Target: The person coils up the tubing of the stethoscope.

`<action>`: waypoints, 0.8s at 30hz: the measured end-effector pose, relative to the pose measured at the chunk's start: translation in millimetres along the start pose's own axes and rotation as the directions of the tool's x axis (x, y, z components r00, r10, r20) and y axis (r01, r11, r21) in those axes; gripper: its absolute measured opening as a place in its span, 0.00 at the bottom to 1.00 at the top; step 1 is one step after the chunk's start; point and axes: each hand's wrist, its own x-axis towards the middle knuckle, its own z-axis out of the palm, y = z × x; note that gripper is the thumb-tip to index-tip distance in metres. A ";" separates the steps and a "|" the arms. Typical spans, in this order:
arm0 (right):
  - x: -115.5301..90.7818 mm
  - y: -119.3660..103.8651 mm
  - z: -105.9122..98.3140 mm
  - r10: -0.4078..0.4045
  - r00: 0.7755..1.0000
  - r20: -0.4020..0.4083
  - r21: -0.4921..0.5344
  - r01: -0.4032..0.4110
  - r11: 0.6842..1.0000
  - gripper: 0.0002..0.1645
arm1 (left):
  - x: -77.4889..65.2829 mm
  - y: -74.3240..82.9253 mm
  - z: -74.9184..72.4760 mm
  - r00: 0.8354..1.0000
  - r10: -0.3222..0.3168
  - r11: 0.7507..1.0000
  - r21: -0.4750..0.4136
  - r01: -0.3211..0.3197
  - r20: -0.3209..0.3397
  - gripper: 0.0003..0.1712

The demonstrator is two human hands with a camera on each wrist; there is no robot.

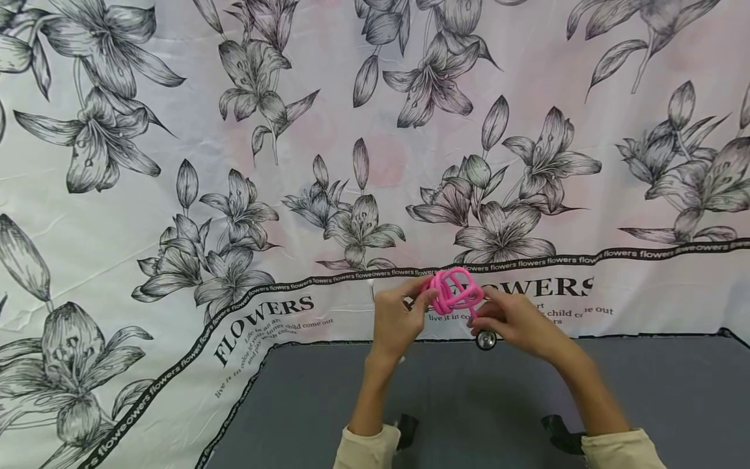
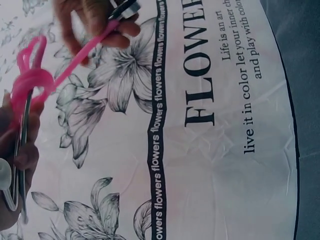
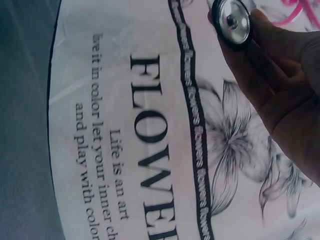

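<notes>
A stethoscope with pink tubing (image 1: 456, 293) is held up between both hands above the table's far part. My left hand (image 1: 395, 319) grips the looped, knotted-looking tubing; in the left wrist view it also holds the metal ear tubes (image 2: 23, 145), with a pale eartip (image 2: 4, 175) beside the palm. My right hand (image 1: 521, 322) pinches the tube's other end near the round metal chest piece (image 1: 486, 340). From the right wrist camera, the chest piece (image 3: 233, 22) shows its shiny disc and dark rim at the fingertips. A straight length of pink tube (image 2: 82, 57) runs between the hands.
A white cloth (image 1: 193, 345) printed with lilies and lettering covers the far side. Dark grey table surface (image 1: 316, 397) lies nearer, beyond the cloth's black edge. Black straps (image 1: 562, 435) are at both wrists, by the pale sleeves (image 1: 621, 449).
</notes>
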 end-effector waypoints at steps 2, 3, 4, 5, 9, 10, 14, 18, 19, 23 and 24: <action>2.9 -4.4 3.8 -0.003 1.000 0.010 0.041 0.003 0.999 0.19 | 0.6 0.1 2.0 0.999 0.004 0.999 0.040 -0.002 -0.049 0.15; 3.7 -6.4 5.3 -0.011 1.000 0.010 0.046 0.010 0.999 0.18 | 0.9 0.6 2.8 0.997 0.010 0.998 0.060 -0.006 -0.071 0.15; 4.3 -8.7 6.2 -0.021 1.000 0.010 0.054 0.020 0.998 0.17 | 1.0 0.9 3.9 0.996 0.015 0.997 0.082 -0.007 -0.091 0.15; 5.0 -10.6 7.2 -0.044 0.999 0.005 0.052 0.044 0.998 0.14 | 1.0 1.7 4.7 0.994 0.012 0.995 0.101 -0.001 -0.108 0.15; 8.1 -15.5 10.9 -0.179 0.984 -0.015 0.017 0.180 0.984 0.08 | 0.2 4.2 6.1 0.988 -0.023 0.989 0.144 0.046 -0.156 0.15; 8.9 -16.6 12.3 -0.197 0.980 -0.017 0.018 0.197 0.980 0.07 | 0.1 4.4 6.5 0.986 -0.039 0.987 0.145 0.062 -0.161 0.15; 13.2 -20.5 21.0 -0.218 0.976 -0.011 0.014 0.218 0.976 0.06 | -0.6 3.9 6.9 0.979 -0.072 0.984 0.149 0.101 -0.192 0.16; 15.8 -23.4 27.1 -0.190 0.982 -0.006 -0.005 0.190 0.982 0.06 | -0.9 2.3 7.7 0.973 -0.076 0.977 0.179 0.117 -0.217 0.15; 15.7 -24.2 27.3 -0.180 0.984 0.000 0.004 0.180 0.984 0.06 | -0.9 1.8 8.5 0.972 -0.076 0.974 0.191 0.119 -0.220 0.15; 14.0 -29.2 25.0 -0.153 0.988 0.036 0.042 0.152 0.988 0.10 | -0.4 2.1 12.2 0.976 -0.036 0.945 0.311 0.104 -0.216 0.15; 13.3 -30.8 24.0 -0.150 0.988 0.047 0.051 0.147 0.988 0.13 | -0.3 2.4 13.2 0.977 -0.021 0.935 0.343 0.094 -0.211 0.15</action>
